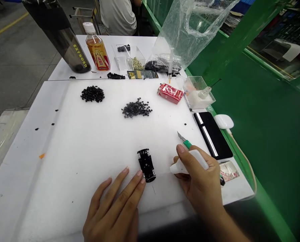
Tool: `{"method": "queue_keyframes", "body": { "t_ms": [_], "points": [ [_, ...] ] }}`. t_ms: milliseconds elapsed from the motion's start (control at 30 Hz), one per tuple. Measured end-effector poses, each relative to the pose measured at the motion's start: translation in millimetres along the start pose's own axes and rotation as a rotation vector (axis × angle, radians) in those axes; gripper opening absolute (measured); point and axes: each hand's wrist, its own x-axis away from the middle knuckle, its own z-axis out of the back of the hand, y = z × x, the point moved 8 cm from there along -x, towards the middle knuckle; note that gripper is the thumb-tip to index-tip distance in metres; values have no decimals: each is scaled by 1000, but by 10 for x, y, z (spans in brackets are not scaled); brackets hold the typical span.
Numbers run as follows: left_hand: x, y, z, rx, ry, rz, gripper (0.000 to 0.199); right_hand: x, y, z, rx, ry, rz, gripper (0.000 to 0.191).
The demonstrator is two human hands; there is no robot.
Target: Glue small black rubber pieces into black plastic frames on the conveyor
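Observation:
A black car-shaped base plate (146, 165) lies on the white work surface (94, 141), near its front. My left hand (117, 205) rests flat just left of it, fingers stretched out, fingertips at the plate's lower left edge. To the right, my right hand (199, 174) is wrapped round a small white bottle (194, 161), its nozzle pointing left. A green-handled craft knife (186, 143) shows just beyond the right hand, blade toward the upper left; whether the hand also holds it I cannot tell. Farther back are a pile of small black squares (136, 108) and a pile of black parts (92, 93).
At the back stand a dark tumbler (64, 40), a drink bottle (96, 48), clear trays (137, 62) and a plastic bag (185, 37). A red crushed can (170, 93), white container (200, 95), phone (212, 134) and white mouse-like object (223, 121) sit right. A person (118, 16) is beyond.

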Motion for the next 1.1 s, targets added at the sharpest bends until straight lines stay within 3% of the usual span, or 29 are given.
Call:
{"method": "queue_keyframes", "body": {
  "t_ms": [667, 1100],
  "points": [
    [-32, 14, -25, 5, -22, 41, 48, 11, 2, 38, 135, -19, 32, 62],
    [14, 52, -82, 55, -51, 63, 39, 35, 11, 77, 28, 54, -6, 57]
  ]
}}
